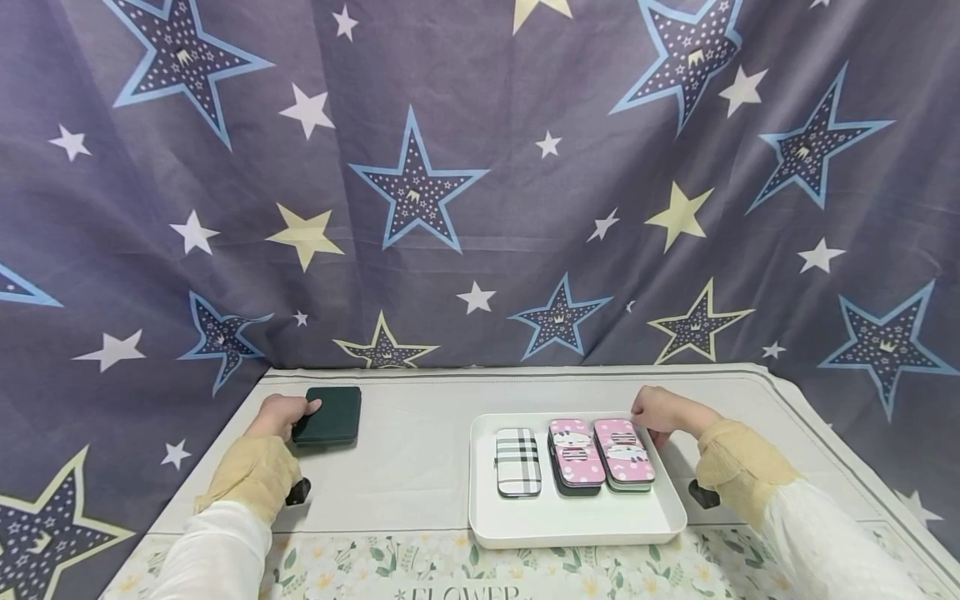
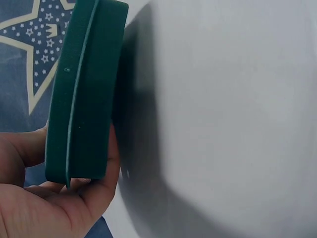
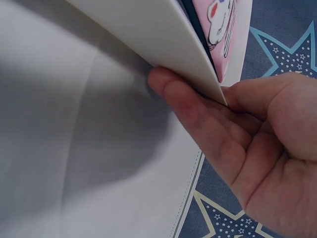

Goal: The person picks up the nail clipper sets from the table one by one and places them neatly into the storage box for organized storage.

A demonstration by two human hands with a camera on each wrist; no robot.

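Observation:
My left hand (image 1: pixel 281 414) holds a dark green, flat square case (image 1: pixel 330 415) by its left edge, thumb on top. In the left wrist view, the case's green side (image 2: pixel 89 89) has a raised seam, and fingers reach beneath it. At the right, my right hand (image 1: pixel 667 412) pinches the far right corner of a white tray (image 1: pixel 577 532); the right wrist view has fingers under the tray's outer wall (image 3: pixel 143 29) and the thumb at the rim. On the tray lie a plaid case (image 1: pixel 517 462) and two pink cat-print cases (image 1: pixel 576 454), apparently stacked on darker or greenish ones.
A white cloth (image 1: pixel 412 475) covers the table, with a floral printed band (image 1: pixel 375 562) along the near side. Behind the table hangs a grey-purple star-patterned curtain (image 1: pixel 525 233). The tray stands right of centre, well apart from the green case.

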